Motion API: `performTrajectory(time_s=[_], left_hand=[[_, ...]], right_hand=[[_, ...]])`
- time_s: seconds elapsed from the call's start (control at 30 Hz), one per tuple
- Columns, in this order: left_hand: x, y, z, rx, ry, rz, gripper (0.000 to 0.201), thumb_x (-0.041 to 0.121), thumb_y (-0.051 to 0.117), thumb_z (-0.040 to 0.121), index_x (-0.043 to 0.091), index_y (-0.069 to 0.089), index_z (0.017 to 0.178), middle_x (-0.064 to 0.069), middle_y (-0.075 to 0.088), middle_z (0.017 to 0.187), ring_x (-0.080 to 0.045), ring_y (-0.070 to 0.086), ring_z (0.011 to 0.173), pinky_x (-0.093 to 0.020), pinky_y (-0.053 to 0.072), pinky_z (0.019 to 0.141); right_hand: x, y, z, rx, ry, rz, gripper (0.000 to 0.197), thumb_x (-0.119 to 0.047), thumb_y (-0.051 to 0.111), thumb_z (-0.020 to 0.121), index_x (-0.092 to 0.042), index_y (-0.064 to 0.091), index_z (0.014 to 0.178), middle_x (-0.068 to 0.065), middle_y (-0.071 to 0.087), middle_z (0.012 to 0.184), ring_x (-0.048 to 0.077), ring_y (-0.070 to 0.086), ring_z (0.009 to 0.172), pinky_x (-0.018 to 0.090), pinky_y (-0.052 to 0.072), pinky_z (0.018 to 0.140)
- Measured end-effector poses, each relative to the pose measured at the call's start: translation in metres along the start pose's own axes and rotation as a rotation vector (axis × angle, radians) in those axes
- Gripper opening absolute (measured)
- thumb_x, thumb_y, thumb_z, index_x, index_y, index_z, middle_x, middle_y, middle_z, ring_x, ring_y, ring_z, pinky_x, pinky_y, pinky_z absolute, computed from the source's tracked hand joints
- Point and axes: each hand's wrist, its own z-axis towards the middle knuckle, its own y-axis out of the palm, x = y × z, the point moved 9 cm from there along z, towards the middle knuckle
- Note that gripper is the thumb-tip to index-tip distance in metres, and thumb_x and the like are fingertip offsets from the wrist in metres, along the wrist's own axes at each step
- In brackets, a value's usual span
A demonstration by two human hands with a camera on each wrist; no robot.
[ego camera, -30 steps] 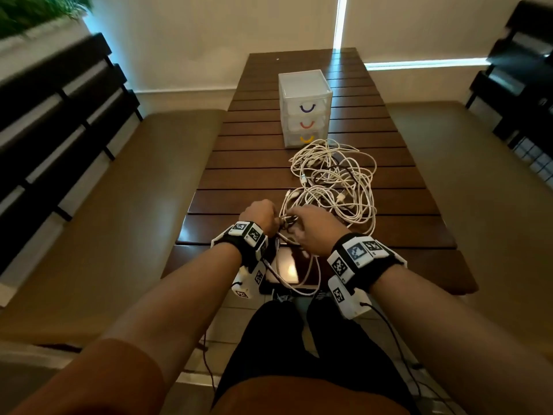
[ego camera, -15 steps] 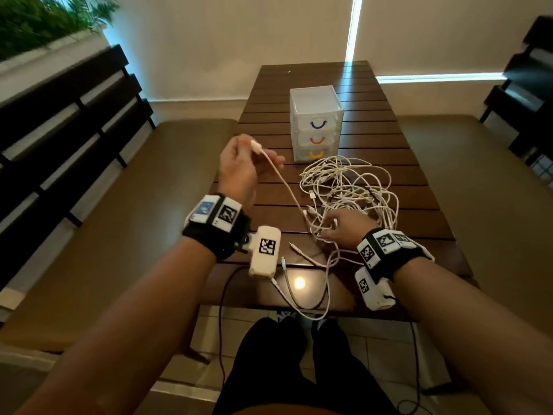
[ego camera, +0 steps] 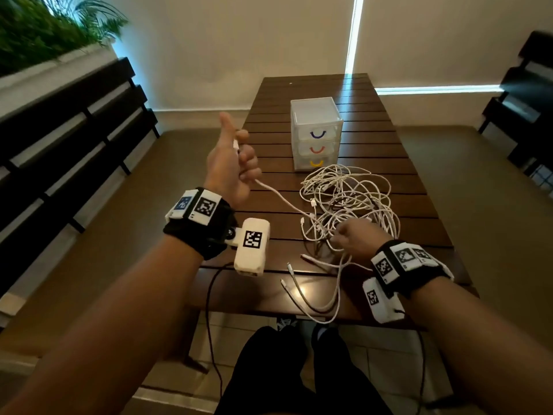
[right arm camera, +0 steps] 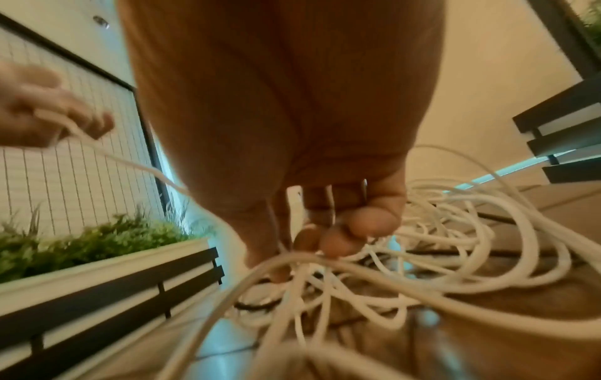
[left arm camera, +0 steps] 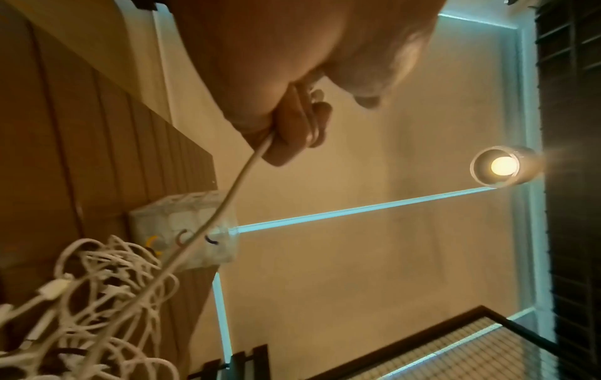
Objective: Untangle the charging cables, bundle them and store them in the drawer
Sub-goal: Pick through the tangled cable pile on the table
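A tangle of white charging cables (ego camera: 347,199) lies on the dark slatted table (ego camera: 314,94), in front of a small white three-drawer box (ego camera: 315,133) whose drawers are all closed. My left hand (ego camera: 236,157) is raised above the table's left edge. Its fingers curl round the end of one white cable (ego camera: 281,199), which runs taut down into the tangle; the left wrist view shows that cable (left arm camera: 224,203) leaving the fist. My right hand (ego camera: 356,238) rests on the near side of the tangle, and its fingertips (right arm camera: 338,241) pinch several strands.
Loose cable ends (ego camera: 299,283) trail over the table's near edge above my legs. Padded benches (ego camera: 98,211) flank the table on both sides. A dark slatted backrest (ego camera: 68,115) and a planter (ego camera: 36,34) stand to the left. The wall is close behind the table.
My left hand has pulled one cable end out of the tangle, up and to the left. My right hand has stayed low on the pile, holding the strands down.
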Motion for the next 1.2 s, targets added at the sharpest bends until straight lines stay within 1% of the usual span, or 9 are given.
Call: performTrajectory(time_s=[0.2, 0.33, 0.47, 0.6, 0.67, 0.8, 0.9, 1.03, 1.2], left_hand=[[-0.068, 0.009, -0.013, -0.117, -0.136, 0.541, 0.016, 0.005, 0.059, 0.090, 0.016, 0.064, 0.101, 0.011, 0.048, 0.047, -0.001, 0.034, 0.036, -0.015, 0.025, 0.034], [-0.110, 0.049, -0.033, -0.351, -0.189, 0.626, 0.014, 0.005, 0.059, 0.092, 0.014, 0.066, 0.100, 0.004, 0.063, 0.063, -0.006, 0.055, 0.048, -0.017, 0.042, 0.045], [-0.109, 0.054, -0.027, -0.333, -0.117, 0.766, 0.026, 0.023, 0.053, 0.098, 0.005, 0.069, 0.088, 0.005, 0.061, 0.061, -0.017, 0.052, 0.056, -0.023, 0.040, 0.057], [-0.091, 0.050, -0.032, -0.355, -0.048, 0.800, 0.028, 0.017, 0.045, 0.102, 0.003, 0.065, 0.089, 0.011, 0.057, 0.051, 0.004, 0.048, 0.041, -0.016, 0.037, 0.049], [-0.081, 0.049, -0.038, -0.397, 0.016, 0.797, 0.030, 0.016, 0.043, 0.102, -0.004, 0.065, 0.103, 0.012, 0.056, 0.050, 0.004, 0.049, 0.042, -0.011, 0.037, 0.048], [-0.056, 0.021, -0.029, -0.277, 0.097, 0.692, 0.032, 0.020, 0.042, 0.102, -0.002, 0.066, 0.109, 0.003, 0.060, 0.069, 0.002, 0.047, 0.040, -0.008, 0.034, 0.041], [-0.040, -0.002, -0.019, -0.164, 0.219, 0.719, 0.029, 0.027, 0.045, 0.101, 0.017, 0.071, 0.098, -0.002, 0.061, 0.079, -0.001, 0.041, 0.040, -0.013, 0.030, 0.038], [-0.038, -0.005, -0.015, -0.155, 0.190, 0.679, 0.029, 0.032, 0.045, 0.101, 0.024, 0.072, 0.099, 0.005, 0.064, 0.079, -0.002, 0.035, 0.039, -0.015, 0.029, 0.036], [-0.033, 0.047, -0.036, -0.431, 0.208, 0.845, 0.034, 0.011, 0.036, 0.104, -0.007, 0.061, 0.117, 0.011, 0.064, 0.074, 0.011, 0.053, 0.048, -0.002, 0.037, 0.049]], right_hand=[[-0.046, -0.088, -0.023, 0.386, -0.290, 0.623, 0.012, -0.010, 0.066, 0.089, -0.015, 0.074, 0.095, 0.002, 0.071, 0.086, 0.009, 0.064, 0.076, 0.026, 0.047, 0.074], [-0.088, -0.131, -0.060, 0.356, -0.529, 0.827, 0.017, -0.010, 0.065, 0.089, -0.011, 0.070, 0.105, 0.000, 0.073, 0.089, 0.010, 0.070, 0.079, 0.023, 0.055, 0.072], [-0.087, -0.136, -0.073, 0.431, -0.554, 0.953, 0.031, -0.012, 0.067, 0.088, -0.015, 0.066, 0.119, 0.004, 0.071, 0.097, 0.016, 0.069, 0.075, 0.028, 0.056, 0.068], [-0.053, -0.058, -0.046, 0.325, -0.315, 0.578, 0.068, -0.027, 0.074, 0.083, -0.034, 0.040, 0.141, -0.005, 0.056, 0.112, 0.002, 0.058, 0.084, 0.022, 0.049, 0.076], [-0.038, -0.014, -0.032, 0.167, -0.271, 0.408, 0.055, -0.031, 0.072, 0.084, -0.034, 0.047, 0.134, -0.008, 0.059, 0.106, -0.006, 0.057, 0.084, 0.016, 0.046, 0.076], [0.017, -0.002, -0.010, 0.168, 0.005, 0.108, 0.022, -0.045, 0.053, 0.093, -0.028, 0.058, 0.080, 0.004, 0.066, 0.097, 0.026, 0.062, 0.094, 0.035, 0.048, 0.078], [0.040, -0.013, -0.006, 0.109, 0.120, 0.044, 0.020, -0.041, 0.053, 0.094, -0.029, 0.067, 0.089, 0.002, 0.067, 0.107, 0.027, 0.061, 0.103, 0.038, 0.049, 0.086], [0.021, -0.037, -0.010, 0.153, 0.133, -0.030, 0.040, -0.034, 0.061, 0.086, -0.027, 0.058, 0.125, 0.008, 0.058, 0.129, 0.028, 0.055, 0.117, 0.037, 0.047, 0.095], [-0.071, -0.073, -0.045, 0.437, -0.137, 0.064, 0.037, -0.026, 0.059, 0.088, -0.024, 0.053, 0.124, -0.002, 0.061, 0.097, 0.016, 0.059, 0.088, 0.030, 0.044, 0.074]])
